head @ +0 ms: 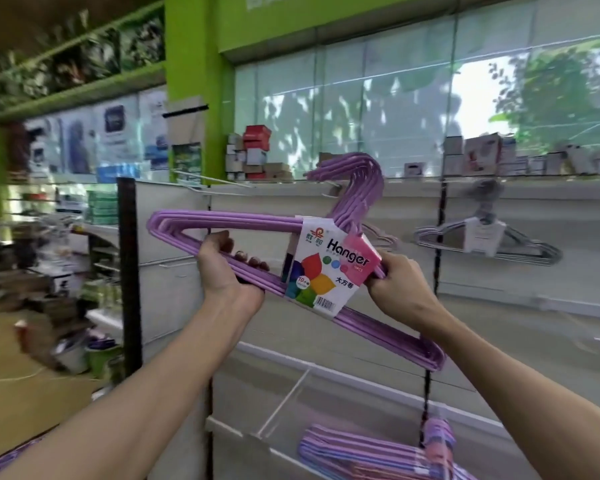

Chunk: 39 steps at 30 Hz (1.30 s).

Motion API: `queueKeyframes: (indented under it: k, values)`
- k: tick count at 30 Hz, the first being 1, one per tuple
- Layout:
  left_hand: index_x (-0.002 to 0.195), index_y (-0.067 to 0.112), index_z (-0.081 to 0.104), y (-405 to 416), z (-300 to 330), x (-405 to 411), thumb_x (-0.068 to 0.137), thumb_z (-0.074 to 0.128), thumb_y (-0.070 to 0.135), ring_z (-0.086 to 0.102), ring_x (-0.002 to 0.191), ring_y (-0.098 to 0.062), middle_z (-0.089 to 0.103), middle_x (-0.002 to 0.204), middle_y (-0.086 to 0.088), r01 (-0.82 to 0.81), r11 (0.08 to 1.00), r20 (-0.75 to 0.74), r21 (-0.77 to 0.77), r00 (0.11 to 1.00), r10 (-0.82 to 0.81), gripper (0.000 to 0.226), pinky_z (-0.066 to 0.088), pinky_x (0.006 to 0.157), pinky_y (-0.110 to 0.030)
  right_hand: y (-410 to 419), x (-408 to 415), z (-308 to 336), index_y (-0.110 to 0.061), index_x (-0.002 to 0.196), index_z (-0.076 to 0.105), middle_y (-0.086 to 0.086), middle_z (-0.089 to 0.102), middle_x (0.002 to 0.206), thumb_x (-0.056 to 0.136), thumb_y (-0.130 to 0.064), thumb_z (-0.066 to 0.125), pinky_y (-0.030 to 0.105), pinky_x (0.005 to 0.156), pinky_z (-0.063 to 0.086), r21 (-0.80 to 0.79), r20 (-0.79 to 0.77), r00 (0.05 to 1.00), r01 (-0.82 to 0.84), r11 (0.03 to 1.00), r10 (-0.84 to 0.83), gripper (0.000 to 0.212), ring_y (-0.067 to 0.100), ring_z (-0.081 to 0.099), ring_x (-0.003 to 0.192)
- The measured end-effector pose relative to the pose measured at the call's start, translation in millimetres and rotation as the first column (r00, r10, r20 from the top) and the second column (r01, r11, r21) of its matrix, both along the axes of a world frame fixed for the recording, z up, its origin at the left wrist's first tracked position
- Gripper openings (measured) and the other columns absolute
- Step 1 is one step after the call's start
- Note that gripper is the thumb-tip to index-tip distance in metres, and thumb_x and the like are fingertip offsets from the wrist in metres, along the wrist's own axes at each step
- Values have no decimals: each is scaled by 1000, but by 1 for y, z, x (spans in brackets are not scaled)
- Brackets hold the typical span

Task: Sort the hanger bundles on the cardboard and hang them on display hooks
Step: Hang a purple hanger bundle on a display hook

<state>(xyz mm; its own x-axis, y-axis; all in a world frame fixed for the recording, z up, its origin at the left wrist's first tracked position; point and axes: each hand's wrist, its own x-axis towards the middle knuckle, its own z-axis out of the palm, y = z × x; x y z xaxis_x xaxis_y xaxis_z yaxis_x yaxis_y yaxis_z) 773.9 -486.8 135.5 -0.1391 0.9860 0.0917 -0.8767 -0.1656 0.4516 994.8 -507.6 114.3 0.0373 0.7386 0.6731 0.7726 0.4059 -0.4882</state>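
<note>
Purple hanger bundle [243,223] tilted, hooks up, both hands gripping

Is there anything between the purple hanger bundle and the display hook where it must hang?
Nothing visible blocks it. The purple hanger bundle, held by the left hand and right hand, has its hooks right at a bare display hook on the wall panel.

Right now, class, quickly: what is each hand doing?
Left hand: closed, gripping the bottom bar of the purple hanger bundle.
Right hand: closed, pinching the same bundle beside its paper label.
</note>
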Motion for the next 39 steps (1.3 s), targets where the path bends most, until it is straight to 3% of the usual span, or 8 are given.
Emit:
queueKeyframes:
  k: [6, 11, 16, 20, 23, 27, 33, 39]
  values:
    - [71, 19, 45, 51, 8, -81, 85, 57, 29, 38, 46, -15, 38, 56, 3, -122, 993, 18, 10, 992, 121, 21, 35, 57, -24, 62, -77, 23, -8, 79, 61, 7, 67, 69, 89, -17, 52, 40, 59, 48, 19, 35, 996, -89, 996, 88, 16, 34, 54, 66]
    - [70, 19, 44, 101, 10, -137, 85, 57, 30, 38, 47, -17, 38, 56, 2, -203, 979, 0, 22, 979, 203, 23, 37, 59, -25, 124, -130, 29, -5, 73, 58, 13, 65, 67, 91, -16, 53, 33, 54, 37, 4, 28, 984, -174, 985, 174, 21, 23, 40, 56]
    - [67, 17, 44, 162, 16, -182, 84, 55, 26, 41, 52, -19, 40, 60, -1, -232, 972, -37, 28, 972, 233, 22, 40, 66, -30, 195, -174, 36, -8, 76, 61, 11, 68, 71, 90, -16, 53, 45, 59, 48, 14, 53, 971, -234, 972, 233, 18, 38, 50, 65]
    - [71, 16, 46, 214, 28, -206, 85, 56, 26, 43, 54, -18, 42, 60, -1, -224, 975, -72, 10, 972, 224, 20, 46, 74, -31, 251, -199, 45, -14, 70, 59, 7, 67, 69, 91, -14, 54, 31, 53, 39, 21, 31, 974, -226, 974, 226, 21, 26, 46, 58]
    - [86, 15, 50, 256, 31, -222, 86, 60, 29, 53, 70, -22, 48, 73, -3, -193, 981, -108, 7, 975, 192, 18, 51, 88, -38, 287, -211, 49, -18, 69, 58, 7, 67, 68, 91, -11, 54, 28, 49, 36, 35, 22, 977, -212, 977, 211, 23, 20, 43, 55]
    - [104, 17, 48, 300, 28, -232, 90, 60, 26, 63, 82, -26, 56, 93, -9, -157, 987, -130, 29, 979, 160, 20, 54, 91, -47, 324, -216, 49, -13, 80, 66, 6, 69, 71, 92, -13, 55, 29, 51, 39, 39, 37, 982, -184, 982, 183, 16, 19, 46, 56]
    - [114, 19, 54, 358, 25, -244, 91, 60, 23, 60, 107, -30, 54, 123, -19, -89, 995, -96, 44, 991, 92, 24, 49, 100, -53, 365, -216, 47, -10, 79, 63, 9, 66, 66, 92, -16, 55, 31, 55, 39, 40, 50, 995, -86, 996, 83, 17, 23, 45, 59]
    - [110, 16, 57, 420, 24, -253, 92, 58, 20, 57, 116, -39, 55, 126, -20, 21, 1000, -131, -15, 991, -23, 18, 48, 98, -59, 389, -219, 50, -7, 77, 62, 9, 62, 64, 94, -19, 54, 30, 53, 37, 22, 48, 999, 17, 1000, -18, 22, 21, 40, 57]
